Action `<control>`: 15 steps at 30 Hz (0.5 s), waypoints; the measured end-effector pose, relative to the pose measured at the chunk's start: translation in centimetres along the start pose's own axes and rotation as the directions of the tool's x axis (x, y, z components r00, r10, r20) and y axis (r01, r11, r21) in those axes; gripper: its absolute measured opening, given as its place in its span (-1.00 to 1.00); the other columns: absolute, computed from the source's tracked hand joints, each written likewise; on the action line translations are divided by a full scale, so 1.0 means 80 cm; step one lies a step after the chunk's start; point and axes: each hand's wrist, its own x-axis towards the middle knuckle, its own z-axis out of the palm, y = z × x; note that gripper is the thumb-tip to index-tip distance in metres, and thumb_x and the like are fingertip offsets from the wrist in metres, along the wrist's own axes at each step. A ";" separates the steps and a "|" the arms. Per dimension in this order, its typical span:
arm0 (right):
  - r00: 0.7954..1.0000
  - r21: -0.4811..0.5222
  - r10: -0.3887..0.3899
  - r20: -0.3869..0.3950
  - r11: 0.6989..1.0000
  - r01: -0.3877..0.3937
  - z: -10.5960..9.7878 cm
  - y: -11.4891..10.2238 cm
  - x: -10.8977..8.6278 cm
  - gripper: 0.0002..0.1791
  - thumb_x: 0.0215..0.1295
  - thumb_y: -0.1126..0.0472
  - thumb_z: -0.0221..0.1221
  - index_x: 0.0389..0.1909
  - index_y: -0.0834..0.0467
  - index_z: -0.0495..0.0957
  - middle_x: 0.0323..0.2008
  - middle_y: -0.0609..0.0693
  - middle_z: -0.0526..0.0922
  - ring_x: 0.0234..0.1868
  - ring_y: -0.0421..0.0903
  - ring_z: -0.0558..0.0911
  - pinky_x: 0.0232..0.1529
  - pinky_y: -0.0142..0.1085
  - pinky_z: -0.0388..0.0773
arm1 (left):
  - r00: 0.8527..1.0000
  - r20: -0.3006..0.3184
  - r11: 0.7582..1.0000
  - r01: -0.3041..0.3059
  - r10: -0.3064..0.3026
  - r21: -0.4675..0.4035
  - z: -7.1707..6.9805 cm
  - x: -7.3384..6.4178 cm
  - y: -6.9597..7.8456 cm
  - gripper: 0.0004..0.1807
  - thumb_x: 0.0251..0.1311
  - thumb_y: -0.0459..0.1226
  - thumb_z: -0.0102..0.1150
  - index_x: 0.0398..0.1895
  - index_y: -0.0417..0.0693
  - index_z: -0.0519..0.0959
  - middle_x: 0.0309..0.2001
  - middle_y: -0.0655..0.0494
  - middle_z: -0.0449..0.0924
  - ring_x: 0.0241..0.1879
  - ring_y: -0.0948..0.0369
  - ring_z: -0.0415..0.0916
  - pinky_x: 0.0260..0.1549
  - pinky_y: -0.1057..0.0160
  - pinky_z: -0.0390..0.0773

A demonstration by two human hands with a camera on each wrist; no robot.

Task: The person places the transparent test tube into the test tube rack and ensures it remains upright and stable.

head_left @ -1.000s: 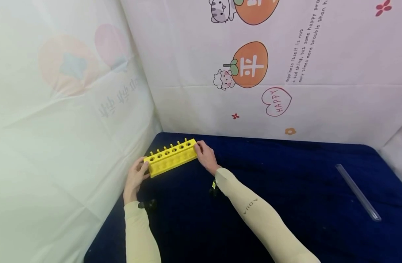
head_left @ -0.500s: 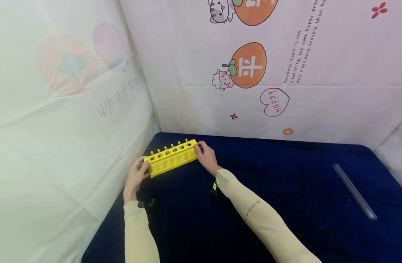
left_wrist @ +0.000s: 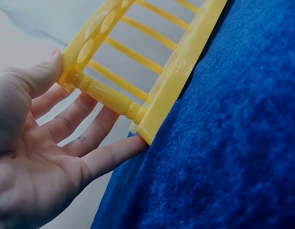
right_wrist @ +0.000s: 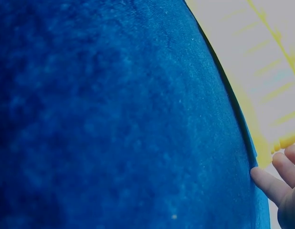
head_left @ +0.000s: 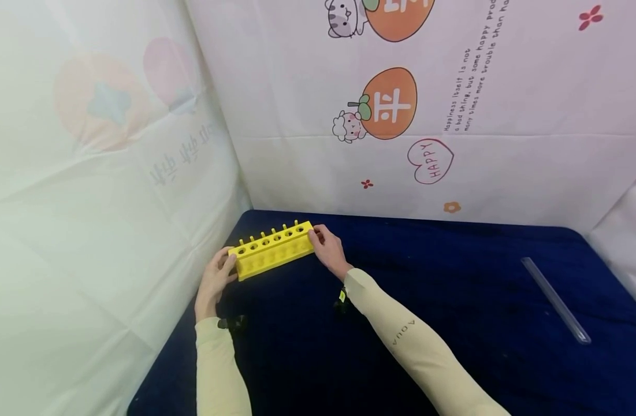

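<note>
A yellow test tube rack (head_left: 275,258) stands at the far left of the dark blue cloth, its row of round holes facing up and short pegs along its back edge. My left hand (head_left: 212,282) holds its left end. In the left wrist view the thumb lies against the top plate of the rack (left_wrist: 164,90), with fingers behind the turned end post and one fingertip at the base. The right hand (head_left: 329,251) grips the opposite end, thumb in front. Only part of that hand (right_wrist: 286,183) shows in the right wrist view, one fingertip low by the rack's base.
A clear test tube (head_left: 555,300) lies on the blue cloth (head_left: 453,277) at the right, apart from both hands. White printed curtains (head_left: 297,167) hang close behind and to the left of the table.
Both hands keep their hold and the rack stays in almost the same spot. The head view has turned slightly right, so the test tube and the curtain prints appear shifted left.
</note>
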 end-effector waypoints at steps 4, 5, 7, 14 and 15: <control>1.000 -0.006 0.019 -0.010 1.000 -0.019 -0.001 -0.001 -0.001 -0.55 0.51 -0.22 -0.11 0.19 -0.08 0.46 -0.10 -0.04 0.62 -0.18 -0.09 0.58 -0.18 -0.17 0.58 | 1.000 0.001 1.000 0.004 -0.004 0.006 0.001 0.001 0.002 -0.39 0.45 0.03 -0.06 0.48 0.04 0.19 0.37 -0.18 0.30 0.34 -0.11 0.33 0.24 -0.16 0.44; 1.000 -0.005 0.022 -0.012 1.000 -0.022 -0.001 -0.001 -0.001 -0.55 0.51 -0.22 -0.11 0.19 -0.08 0.46 -0.10 -0.04 0.63 -0.18 -0.09 0.58 -0.18 -0.17 0.58 | 1.000 0.003 1.000 0.003 -0.003 0.007 0.001 0.001 0.003 -0.39 0.45 0.03 -0.06 0.47 0.04 0.20 0.38 -0.18 0.30 0.34 -0.11 0.33 0.23 -0.16 0.44; 1.000 -0.003 0.025 -0.014 1.000 -0.025 -0.002 -0.001 -0.001 -0.55 0.51 -0.23 -0.11 0.19 -0.09 0.46 -0.09 -0.04 0.63 -0.17 -0.09 0.59 -0.17 -0.17 0.58 | 1.000 0.004 1.000 0.002 -0.002 0.012 0.002 0.001 0.003 -0.40 0.45 0.04 -0.05 0.46 0.04 0.21 0.38 -0.17 0.30 0.34 -0.11 0.34 0.23 -0.16 0.45; 0.999 0.020 0.030 -0.017 0.999 -0.029 -0.004 0.000 -0.003 -0.55 0.50 -0.23 -0.10 0.18 -0.08 0.47 -0.06 -0.04 0.62 -0.14 -0.08 0.59 -0.15 -0.14 0.58 | 1.000 0.019 1.000 0.002 -0.002 0.015 0.004 0.005 0.001 -0.41 0.43 0.05 -0.04 0.42 0.04 0.25 0.37 -0.16 0.33 0.31 -0.12 0.37 0.23 -0.15 0.45; 0.999 0.019 0.032 -0.019 0.999 -0.032 -0.004 0.001 -0.004 -0.55 0.50 -0.23 -0.11 0.18 -0.08 0.47 -0.06 -0.04 0.62 -0.13 -0.08 0.59 -0.15 -0.14 0.59 | 1.000 0.023 1.000 0.001 -0.002 0.016 0.004 0.005 0.000 -0.41 0.43 0.05 -0.04 0.42 0.04 0.25 0.37 -0.16 0.33 0.31 -0.12 0.37 0.23 -0.16 0.45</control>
